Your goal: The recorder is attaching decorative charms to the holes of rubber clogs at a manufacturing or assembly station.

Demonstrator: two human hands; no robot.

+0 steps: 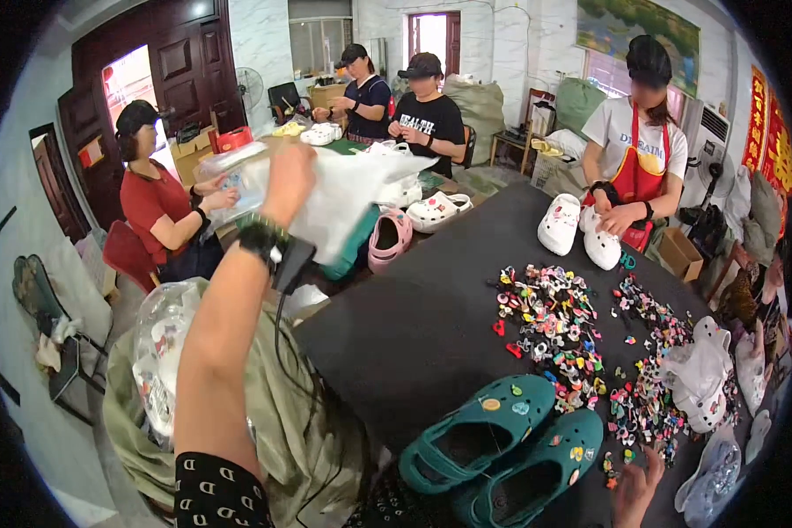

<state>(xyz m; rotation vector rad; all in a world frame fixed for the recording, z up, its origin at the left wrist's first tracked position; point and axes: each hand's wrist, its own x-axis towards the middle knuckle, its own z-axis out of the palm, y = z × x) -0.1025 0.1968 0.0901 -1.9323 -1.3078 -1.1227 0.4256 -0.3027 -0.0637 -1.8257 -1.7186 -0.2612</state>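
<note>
My left hand is raised across the far end of the black table, its fingers closed on a thin white plastic bag that spreads out to the right, smeared by motion. Low at the right, my right hand has its fingers apart and holds nothing. It is beside a pair of dark green clogs, a left one and a right one, with small charms on their toes. Just beyond my right hand lies a heap of colourful shoe charms.
Another charm pile lies mid-table. White clogs in plastic and a clear bag line the right edge. A green sack stands at my left. Across the table, a person in a red apron handles white clogs; others sit further back.
</note>
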